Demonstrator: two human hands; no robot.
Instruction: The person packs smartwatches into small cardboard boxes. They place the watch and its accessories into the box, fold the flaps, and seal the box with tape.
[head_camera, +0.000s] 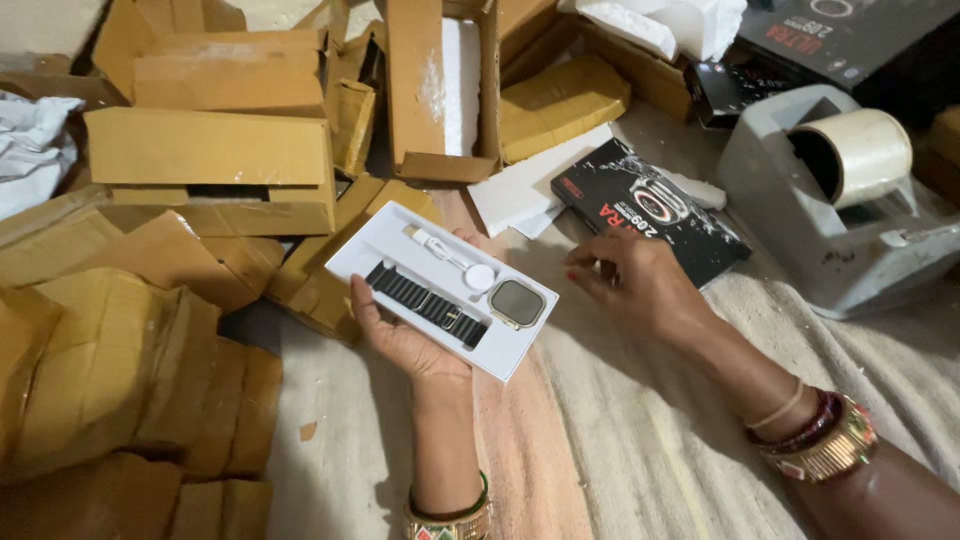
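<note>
Head view: left hand (400, 335) cradles white tray (372, 250), cardboard boxes (215, 165) crowding left.

**Packaging on the cloth-covered floor**

White tray insert (440, 288), rectangular, at centre, resting on the left hand (405, 335); it carries a black strap, a white cable and a square watch body. Black flat box (650, 210), rectangular with white and red print, just right of the tray, touched by the right hand (635, 285). Further black boxes (830, 40) at the top right corner. Brown cardboard cartons (210, 160), plain, piled along the left and top edges.
</note>
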